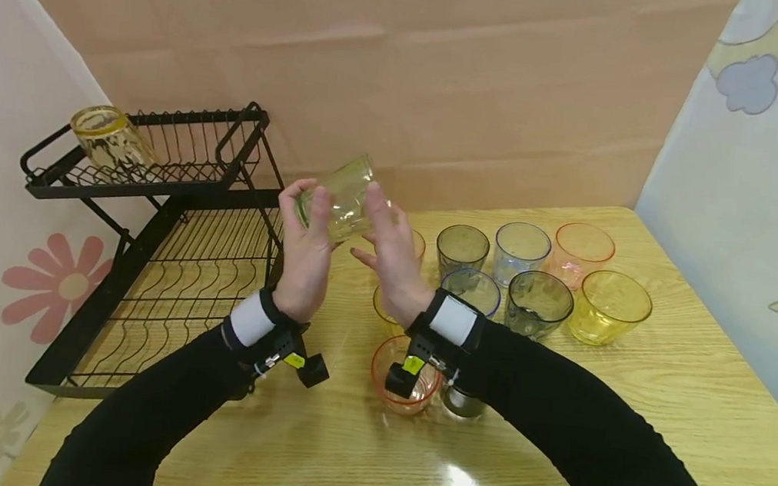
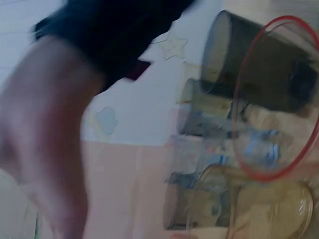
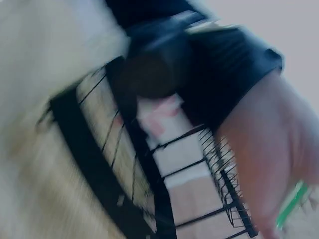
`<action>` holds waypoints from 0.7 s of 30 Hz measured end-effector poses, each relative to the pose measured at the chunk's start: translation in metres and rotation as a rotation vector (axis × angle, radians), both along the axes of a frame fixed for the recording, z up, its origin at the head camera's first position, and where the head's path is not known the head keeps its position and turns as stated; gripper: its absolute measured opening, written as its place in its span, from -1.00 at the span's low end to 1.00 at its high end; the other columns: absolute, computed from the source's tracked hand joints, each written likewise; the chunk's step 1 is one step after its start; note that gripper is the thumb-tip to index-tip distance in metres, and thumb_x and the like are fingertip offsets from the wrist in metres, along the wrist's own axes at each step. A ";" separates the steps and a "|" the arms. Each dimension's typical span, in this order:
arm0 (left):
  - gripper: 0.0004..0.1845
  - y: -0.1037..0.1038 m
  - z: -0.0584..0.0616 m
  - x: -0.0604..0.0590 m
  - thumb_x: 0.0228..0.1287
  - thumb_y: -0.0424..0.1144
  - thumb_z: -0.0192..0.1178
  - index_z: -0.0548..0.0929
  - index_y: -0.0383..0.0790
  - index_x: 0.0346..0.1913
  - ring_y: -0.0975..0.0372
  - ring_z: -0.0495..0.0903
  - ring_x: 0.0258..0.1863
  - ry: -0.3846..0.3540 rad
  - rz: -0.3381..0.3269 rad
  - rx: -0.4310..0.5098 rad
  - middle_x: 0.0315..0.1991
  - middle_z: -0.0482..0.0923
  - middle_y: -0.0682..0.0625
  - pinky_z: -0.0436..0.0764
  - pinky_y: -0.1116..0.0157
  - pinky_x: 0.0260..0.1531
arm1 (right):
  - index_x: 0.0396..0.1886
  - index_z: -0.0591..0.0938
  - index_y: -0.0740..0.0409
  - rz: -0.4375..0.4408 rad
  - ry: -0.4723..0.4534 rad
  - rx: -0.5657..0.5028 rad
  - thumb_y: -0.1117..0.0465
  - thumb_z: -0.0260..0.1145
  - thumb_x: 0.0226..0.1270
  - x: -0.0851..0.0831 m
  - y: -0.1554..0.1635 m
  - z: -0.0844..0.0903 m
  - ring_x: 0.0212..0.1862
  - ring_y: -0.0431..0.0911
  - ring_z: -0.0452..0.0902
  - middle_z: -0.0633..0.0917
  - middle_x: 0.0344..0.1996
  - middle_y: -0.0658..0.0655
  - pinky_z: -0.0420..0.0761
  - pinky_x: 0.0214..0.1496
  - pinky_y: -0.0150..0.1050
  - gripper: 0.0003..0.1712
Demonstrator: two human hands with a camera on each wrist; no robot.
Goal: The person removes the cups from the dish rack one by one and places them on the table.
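Note:
A pale green clear glass [image 1: 345, 204] is held tilted in mid-air, between the rack and the group of glasses. My left hand [image 1: 308, 255] grips it at its left end, thumb along the near side. On its right end my right hand [image 1: 396, 261] holds it with the thumb, the other fingers partly hidden behind. In the left wrist view the left hand [image 2: 47, 129] is blurred, and a red-rimmed glass [image 2: 238, 124] shows beyond it. A green edge of the held glass [image 3: 293, 204] appears beside the right hand [image 3: 274, 154] in the right wrist view.
A black two-tier dish rack [image 1: 179, 186] stands at the left, with an amber glass [image 1: 116, 142] lying on its upper shelf. Several coloured glasses, among them a yellow glass [image 1: 608, 308] and a red-rimmed glass [image 1: 392, 401], stand on the wooden table [image 1: 679, 423] at the right and under the right forearm.

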State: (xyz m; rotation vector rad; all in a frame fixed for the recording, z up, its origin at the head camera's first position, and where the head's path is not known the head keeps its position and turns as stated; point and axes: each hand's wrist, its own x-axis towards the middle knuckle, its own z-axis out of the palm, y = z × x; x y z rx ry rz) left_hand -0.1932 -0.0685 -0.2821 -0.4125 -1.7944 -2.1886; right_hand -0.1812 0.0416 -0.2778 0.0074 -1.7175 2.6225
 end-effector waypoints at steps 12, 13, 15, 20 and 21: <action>-0.72 0.013 -0.004 -0.008 0.56 -0.15 -0.09 0.18 -0.15 0.15 0.13 0.34 0.09 -0.003 -0.035 -0.145 0.12 0.23 -0.09 0.32 0.22 0.08 | 0.01 0.59 0.21 -0.282 -0.065 -0.296 -0.17 0.29 0.29 -0.005 -0.007 0.003 0.23 -0.08 0.37 0.51 0.12 0.03 0.32 0.27 -0.05 -0.43; -0.70 0.011 -0.003 -0.009 0.55 -0.15 -0.07 0.19 -0.18 0.17 0.13 0.33 0.10 -0.008 -0.043 -0.184 0.14 0.23 -0.11 0.31 0.23 0.08 | 0.04 0.57 0.21 -0.287 -0.068 -0.285 -0.18 0.29 0.28 -0.005 -0.005 0.002 0.24 -0.09 0.35 0.49 0.14 0.01 0.33 0.27 -0.06 -0.41; -0.65 0.006 0.000 -0.010 0.55 -0.16 -0.06 0.20 -0.25 0.22 0.14 0.33 0.08 -0.026 -0.079 -0.276 0.19 0.22 -0.13 0.34 0.21 0.05 | 0.12 0.50 0.20 -0.285 -0.066 -0.259 -0.19 0.28 0.27 -0.005 0.001 -0.001 0.29 -0.10 0.30 0.43 0.20 0.00 0.30 0.30 -0.05 -0.36; -0.52 -0.018 0.008 -0.013 0.54 -0.17 -0.05 0.13 -0.23 0.38 -0.01 0.35 0.18 -0.067 -0.258 -0.523 0.29 0.20 -0.21 0.51 -0.01 0.01 | 0.14 0.46 0.26 -0.265 -0.017 -0.194 -0.14 0.20 0.33 -0.003 0.024 -0.008 0.32 -0.09 0.26 0.41 0.25 0.08 0.17 0.36 0.09 -0.38; -0.50 -0.025 0.010 -0.014 0.54 -0.16 -0.04 0.12 -0.19 0.40 -0.03 0.33 0.22 -0.065 -0.282 -0.583 0.30 0.19 -0.21 0.50 -0.05 0.02 | 0.15 0.45 0.28 -0.265 -0.003 -0.177 -0.13 0.19 0.34 -0.002 0.030 -0.010 0.33 -0.09 0.24 0.39 0.27 0.09 0.15 0.36 0.11 -0.38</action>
